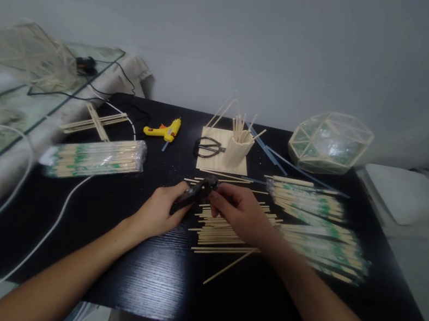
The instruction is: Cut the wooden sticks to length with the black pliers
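Observation:
My left hand (160,209) is wrapped round the handle of a black hand tool (197,193), whose exact kind is too dark to tell. My right hand (241,209) is closed, its fingers and thumb pinched together at the tool's head; anything between them is hidden. Below the right hand lies a loose pile of thin wooden sticks (222,235), one of them slanting toward the front. Beyond the hands, a cup made of sticks (238,153) stands upright on a square wooden board (209,164) with several sticks in it. Black-handled scissors (209,148) rest on the board beside it.
A yellow glue gun (164,128) lies back left, near a bagged bundle of sticks (96,158) and a white cable (58,219). On the right are opened stick packets (321,237), blue strips (271,156) and a faceted stick-framed object (329,142). A glass-topped table (11,108) adjoins left.

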The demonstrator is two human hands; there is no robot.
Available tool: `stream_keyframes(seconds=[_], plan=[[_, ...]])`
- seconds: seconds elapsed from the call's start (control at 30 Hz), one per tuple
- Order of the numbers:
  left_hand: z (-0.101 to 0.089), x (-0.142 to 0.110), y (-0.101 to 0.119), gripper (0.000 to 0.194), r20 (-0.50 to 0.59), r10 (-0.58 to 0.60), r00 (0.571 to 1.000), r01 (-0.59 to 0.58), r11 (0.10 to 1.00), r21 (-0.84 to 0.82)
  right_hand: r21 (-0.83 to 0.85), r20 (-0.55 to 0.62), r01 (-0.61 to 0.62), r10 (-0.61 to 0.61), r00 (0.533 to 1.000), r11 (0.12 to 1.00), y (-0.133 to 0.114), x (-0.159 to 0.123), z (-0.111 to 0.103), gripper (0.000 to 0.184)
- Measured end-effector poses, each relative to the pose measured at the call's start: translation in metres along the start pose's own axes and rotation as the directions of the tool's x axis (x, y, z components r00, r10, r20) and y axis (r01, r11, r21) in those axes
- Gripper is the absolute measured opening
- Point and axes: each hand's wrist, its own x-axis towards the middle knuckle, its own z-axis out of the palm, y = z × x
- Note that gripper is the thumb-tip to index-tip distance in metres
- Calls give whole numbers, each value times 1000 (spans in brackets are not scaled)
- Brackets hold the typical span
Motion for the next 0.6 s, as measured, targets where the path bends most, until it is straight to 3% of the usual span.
stream_keyframes(seconds=[0.13, 0.3, 0.6], plan=[[1, 0, 1, 3, -35, -4, 999, 5, 1000, 25, -196, -166, 142, -176, 970, 970, 1, -4, 10, 10], [0, -1, 3, 10, -33, 8, 999, -8, 1000, 28, -296, -154, 223, -277, 949, 929, 3, -6, 11, 22], [-2, -2, 2, 16, -3, 51, 999, -51, 999, 12, -172, -57, 156, -168, 984, 973, 1, -5, 6, 32]])
